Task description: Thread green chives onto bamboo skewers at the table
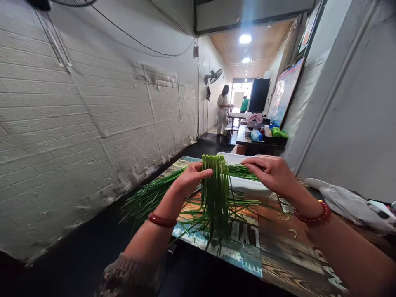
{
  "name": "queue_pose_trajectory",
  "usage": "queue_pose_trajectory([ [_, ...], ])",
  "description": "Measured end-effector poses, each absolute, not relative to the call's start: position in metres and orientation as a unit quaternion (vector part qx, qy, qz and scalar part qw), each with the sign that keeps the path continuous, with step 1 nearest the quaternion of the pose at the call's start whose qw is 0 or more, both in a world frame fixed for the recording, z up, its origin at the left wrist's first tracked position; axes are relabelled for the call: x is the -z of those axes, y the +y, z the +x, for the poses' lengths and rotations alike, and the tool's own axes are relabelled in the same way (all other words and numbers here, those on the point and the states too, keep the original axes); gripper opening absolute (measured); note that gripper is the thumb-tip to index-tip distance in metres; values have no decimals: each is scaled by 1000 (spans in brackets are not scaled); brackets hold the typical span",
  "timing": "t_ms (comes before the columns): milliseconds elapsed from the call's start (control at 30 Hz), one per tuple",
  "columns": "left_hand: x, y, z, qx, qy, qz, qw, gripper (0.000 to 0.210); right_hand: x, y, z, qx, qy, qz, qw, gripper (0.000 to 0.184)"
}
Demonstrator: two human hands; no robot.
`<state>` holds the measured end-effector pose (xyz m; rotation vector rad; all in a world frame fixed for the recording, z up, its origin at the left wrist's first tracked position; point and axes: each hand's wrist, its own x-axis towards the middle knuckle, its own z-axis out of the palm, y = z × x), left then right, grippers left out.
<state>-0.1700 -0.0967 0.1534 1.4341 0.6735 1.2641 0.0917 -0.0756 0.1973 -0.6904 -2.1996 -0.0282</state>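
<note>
My left hand [193, 177] grips a bunch of long green chives [218, 194] near its upper end. The even-looking ends point up, and the leaves droop down over the table's front edge. At the right of the bunch, my right hand [269, 171] is closed in a pinch, with a thin strand running from its fingertips toward the bunch. Behind the hands is a white tray [250, 187] with more chives [243, 171] in it. A larger pile of chives [151, 196] spreads to the left of my left hand, and loose leaves lie beneath the bunch.
The wood-patterned table [287, 255] carries scraps of leaf. A crumpled whitish cloth or bag [349, 204] lies at the right. A white brick wall [93, 123] stands left. Farther off are another table [244, 136] with assorted items, a person [222, 109] standing, and someone in green [244, 104].
</note>
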Motion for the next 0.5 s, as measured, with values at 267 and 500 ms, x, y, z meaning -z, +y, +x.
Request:
queue_pose_trajectory([
  [267,-159,-118,-194,-532,220,571,585,46,-206,-92,47,-16,-884,-272,380,20],
  [500,-152,-131,-200,-532,219,565,592,37,-203,-96,26,13,-904,-223,365,23],
])
